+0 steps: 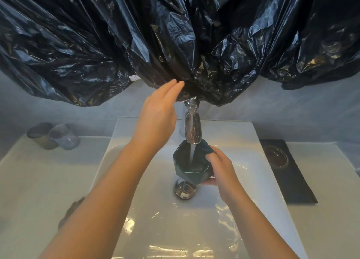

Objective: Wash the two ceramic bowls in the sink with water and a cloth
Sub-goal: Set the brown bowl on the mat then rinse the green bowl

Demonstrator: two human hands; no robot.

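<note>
A dark green faceted ceramic bowl (190,161) is held over the white sink (136,210), right under the chrome tap (192,128). A stream of water (191,151) runs into it. My right hand (220,171) grips the bowl by its right rim, thumb inside and fingers beneath. My left hand (157,114) is raised with straight fingers at the tap's top, its fingertips at the black plastic sheet (175,34); the tap handle is hidden there. A second dark bowl (276,155) rests on a black mat (288,171) on the right counter.
Two ceramic cups (56,136) lie tipped at the back left of the counter. A brownish cloth-like thing (72,210) lies on the left counter, partly hidden by my left arm. The chrome drain plug (185,188) sits below the bowl.
</note>
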